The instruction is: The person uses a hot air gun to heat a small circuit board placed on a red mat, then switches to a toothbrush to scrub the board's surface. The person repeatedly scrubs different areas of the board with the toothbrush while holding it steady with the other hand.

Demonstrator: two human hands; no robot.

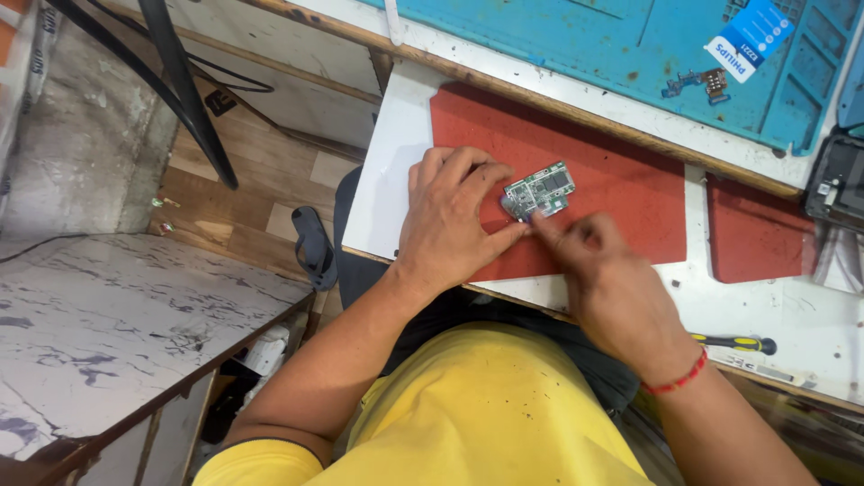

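Observation:
A small green circuit board (540,190) with grey metal shields lies on a red mat (612,171) on the white worktop (391,171). My left hand (450,216) rests on the mat and pinches the board's left edge between thumb and fingers. My right hand (612,279), with a red thread around its wrist, comes in from the lower right. Its fingertips touch the board's lower edge. Whether those fingers pinch a small part is hidden by blur.
A blue work mat (630,54) with a small flex part (695,84) and a blue card lies at the back. A second red mat (756,229), a dark device (837,184) and a yellow-handled screwdriver (733,343) are at the right. A marble-topped table (108,315) stands left.

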